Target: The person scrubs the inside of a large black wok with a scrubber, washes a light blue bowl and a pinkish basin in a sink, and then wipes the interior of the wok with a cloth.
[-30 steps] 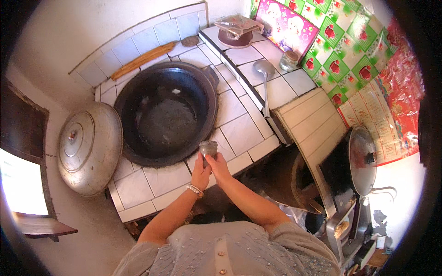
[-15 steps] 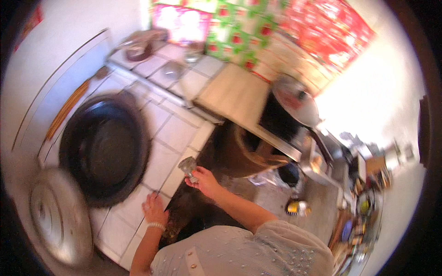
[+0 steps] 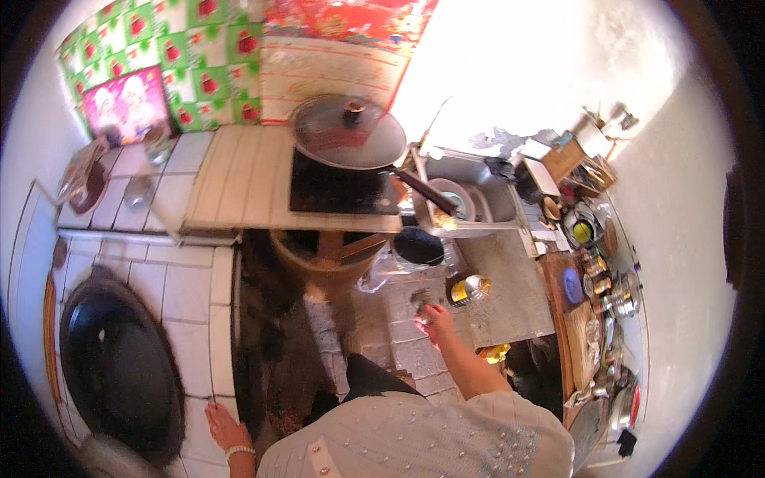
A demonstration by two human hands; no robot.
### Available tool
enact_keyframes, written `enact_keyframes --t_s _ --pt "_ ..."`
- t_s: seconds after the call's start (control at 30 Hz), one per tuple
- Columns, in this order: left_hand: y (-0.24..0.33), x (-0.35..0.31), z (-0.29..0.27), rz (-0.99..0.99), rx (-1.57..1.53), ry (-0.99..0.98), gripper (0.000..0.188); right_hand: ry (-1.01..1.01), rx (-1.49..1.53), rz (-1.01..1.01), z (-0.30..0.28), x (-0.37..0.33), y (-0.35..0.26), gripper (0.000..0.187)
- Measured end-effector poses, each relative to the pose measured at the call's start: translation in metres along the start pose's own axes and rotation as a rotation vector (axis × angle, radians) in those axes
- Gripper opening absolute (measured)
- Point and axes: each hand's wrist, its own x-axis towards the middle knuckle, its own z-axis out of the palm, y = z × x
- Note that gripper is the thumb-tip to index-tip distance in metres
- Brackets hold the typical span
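My right hand (image 3: 434,322) is out over the floor, closed around a small grey, somewhat see-through object (image 3: 421,299) whose kind I cannot make out. Below and to the left, my left hand (image 3: 229,430), with a bead bracelet at the wrist, lies on the white tiled stove top (image 3: 188,291). Its fingers are extended and nothing shows in them. A big black wok (image 3: 119,362) is set into those tiles, left of that hand. Just beyond my right hand, a yellow-labelled bottle or can (image 3: 468,290) lies near a black bucket (image 3: 418,246).
A lidded pan (image 3: 349,131) sits on a black cooktop (image 3: 335,190), its handle reaching toward the metal sink (image 3: 494,195). Below the counter stands a large brown vat (image 3: 327,259). Crowded jars and bowls line a wooden shelf (image 3: 562,275) on the right.
My view has swung to the right, bringing the sink and shelf nearer the middle. My right hand has moved from beside the stove edge to above the floor, still holding the grey object.
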Motion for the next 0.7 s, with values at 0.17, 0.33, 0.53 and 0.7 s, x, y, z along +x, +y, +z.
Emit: enact_keyframes --t_s 0.17,0.33,0.53,0.7 --pt "0.037 -0.009 -0.065 -0.098 -0.088 -0.051 0.044 0.226 0.06 -0.111 -0.086 0.028 -0.059 0.021" --pt "0.03 0.026 -0.02 -0.158 0.07 -0.13 0.054 0.409 0.129 -0.195 -0.158 0.062 -0.118 0.02" --pt "0.022 0.064 0.016 -0.654 -0.072 -0.293 0.08 0.479 0.127 -0.337 -0.179 0.112 -0.189 0.021" --pt "0.042 0.089 0.024 -0.566 -0.097 -0.269 0.063 0.514 0.1 -0.402 -0.182 0.122 -0.258 0.047"
